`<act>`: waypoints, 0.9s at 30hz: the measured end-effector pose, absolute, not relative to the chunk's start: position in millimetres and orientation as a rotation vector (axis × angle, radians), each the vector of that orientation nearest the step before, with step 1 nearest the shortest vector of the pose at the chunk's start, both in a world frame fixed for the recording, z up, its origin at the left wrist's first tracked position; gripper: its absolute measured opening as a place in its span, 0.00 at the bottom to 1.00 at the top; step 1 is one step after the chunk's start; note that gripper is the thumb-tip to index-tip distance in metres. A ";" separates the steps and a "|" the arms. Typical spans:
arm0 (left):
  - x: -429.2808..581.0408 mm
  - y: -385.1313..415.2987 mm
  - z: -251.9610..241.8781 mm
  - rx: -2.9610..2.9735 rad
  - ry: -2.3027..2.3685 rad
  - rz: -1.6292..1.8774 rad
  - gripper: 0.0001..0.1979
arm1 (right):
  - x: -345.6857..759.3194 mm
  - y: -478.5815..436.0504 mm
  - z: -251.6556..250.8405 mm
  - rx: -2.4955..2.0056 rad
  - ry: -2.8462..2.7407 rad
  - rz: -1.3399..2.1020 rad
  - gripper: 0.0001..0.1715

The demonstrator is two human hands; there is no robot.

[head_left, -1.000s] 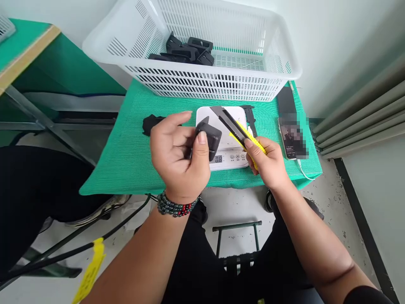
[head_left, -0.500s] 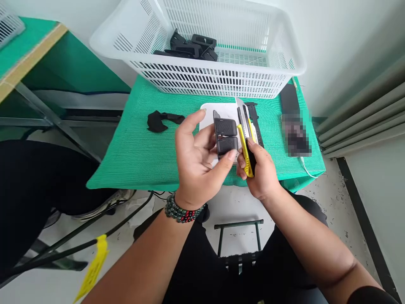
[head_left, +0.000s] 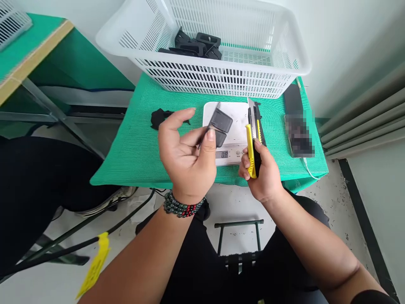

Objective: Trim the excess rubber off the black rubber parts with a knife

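My left hand (head_left: 186,156) pinches a small black plastic part (head_left: 220,126) between thumb and fingers, holding it tilted just above a white digital scale (head_left: 232,116). My right hand (head_left: 262,171) is closed round a yellow and black utility knife (head_left: 253,141) with its blade out and pointing away from me, to the right of the part. Both hands hover over the near edge of a small table covered in green mesh (head_left: 139,139).
A white slotted basket (head_left: 240,71) with several black parts (head_left: 198,45) stands at the back of the table. A black scrap (head_left: 160,117) lies to the left, a phone (head_left: 299,133) with a cable to the right. A folding stool frame (head_left: 237,236) stands below.
My left hand has turned the black part and drawn it back to the left. My right hand has swung the knife from slanting left to pointing straight away.
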State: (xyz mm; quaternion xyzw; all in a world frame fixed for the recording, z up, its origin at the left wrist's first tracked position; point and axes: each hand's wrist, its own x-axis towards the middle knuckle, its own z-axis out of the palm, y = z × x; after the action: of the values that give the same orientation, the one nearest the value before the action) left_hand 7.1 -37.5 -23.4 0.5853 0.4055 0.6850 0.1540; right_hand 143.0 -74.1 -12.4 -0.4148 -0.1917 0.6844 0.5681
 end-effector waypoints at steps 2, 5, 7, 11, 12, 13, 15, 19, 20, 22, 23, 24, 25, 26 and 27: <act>8.0 -38.4 -21.3 1.709 1.195 2.009 0.20 | 144.4 -74.1 -11.4 -0.956 -0.443 1.614 0.24; 8.7 -41.2 -18.0 1.759 1.151 1.945 0.20 | 146.2 -74.9 -10.6 -0.943 -0.467 1.625 0.23; 8.6 -42.9 -17.3 1.779 1.068 1.825 0.22 | 147.3 -75.8 -10.7 -0.945 -0.500 1.637 0.23; 9.5 -43.9 -20.3 1.811 0.850 1.560 0.37 | 148.9 -76.7 -11.1 -0.944 -0.548 1.643 0.22; 10.2 -43.9 -21.4 1.809 0.816 1.532 0.39 | 149.4 -76.6 -10.9 -0.942 -0.553 1.640 0.22; 10.8 -43.8 -22.4 1.800 0.790 1.527 0.39 | 150.0 -76.4 -10.4 -0.941 -0.557 1.637 0.22; 11.3 -43.4 -23.4 1.773 0.763 1.548 0.37 | 151.3 -75.8 -9.1 -0.941 -0.569 1.630 0.22; 6.6 -41.1 -22.0 1.798 0.770 1.575 0.37 | 153.8 -75.1 -6.7 -0.944 -0.606 1.597 0.23; 4.7 -40.6 -21.2 1.817 0.781 1.577 0.37 | 154.2 -75.0 -6.5 -0.951 -0.612 1.587 0.23; 1.5 -40.3 -19.5 1.840 0.799 1.573 0.35 | 154.5 -74.8 -6.4 -0.970 -0.622 1.569 0.23; 0.4 -40.7 -18.7 1.842 0.812 1.564 0.34 | 154.5 -74.6 -6.4 -0.979 -0.629 1.562 0.23; -0.3 -41.4 -18.0 1.840 0.827 1.554 0.33 | 154.6 -74.4 -6.4 -0.987 -0.636 1.555 0.23; -0.8 -42.1 -17.5 1.836 0.842 1.546 0.33 | 154.7 -74.0 -6.3 -0.996 -0.645 1.550 0.24; -1.0 -42.8 -17.2 1.835 0.852 1.543 0.32 | 155.0 -73.6 -6.0 -1.006 -0.658 1.542 0.24; -1.3 -43.1 -17.3 1.836 0.855 1.548 0.32 | 155.5 -73.3 -5.6 -1.019 -0.675 1.532 0.25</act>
State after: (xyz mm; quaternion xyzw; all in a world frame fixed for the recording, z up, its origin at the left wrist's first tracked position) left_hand -1.3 -43.1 -17.3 0.6888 0.3207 0.5809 0.2920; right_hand 155.5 -73.3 -5.6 -0.4316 -0.2862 0.6491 0.5572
